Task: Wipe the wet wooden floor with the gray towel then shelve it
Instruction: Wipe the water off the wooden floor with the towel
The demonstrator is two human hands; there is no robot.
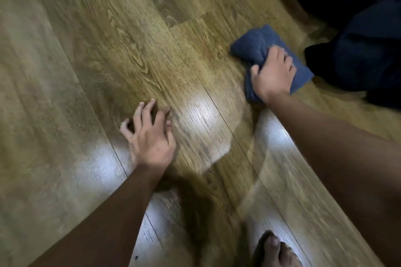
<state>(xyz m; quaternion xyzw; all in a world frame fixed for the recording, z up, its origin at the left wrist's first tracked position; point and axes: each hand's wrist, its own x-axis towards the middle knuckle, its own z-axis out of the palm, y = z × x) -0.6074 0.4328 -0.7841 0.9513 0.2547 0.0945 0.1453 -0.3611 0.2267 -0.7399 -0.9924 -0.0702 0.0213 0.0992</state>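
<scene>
Wipe step in progress, shelving not started.

Left hand (149, 134): fingers spread and bent, tips braced on the wooden floor (65, 93), holding nothing; looks like a support prop.

Centre: glossy wet sheen (201, 115) on the planks between the two hands, so the water isn't cleared yet.

Right hand (273, 72): fingers curled over the gray towel (253, 47), bunching it and pressing it flat to the floor, upper right, just beside a dark bundle of cloth (358, 50).

Bare foot (275, 249) at bottom edge.

Next move, by judgement: drag the towel back left across the sheen, keeping downward pressure. No shelf in view.
</scene>
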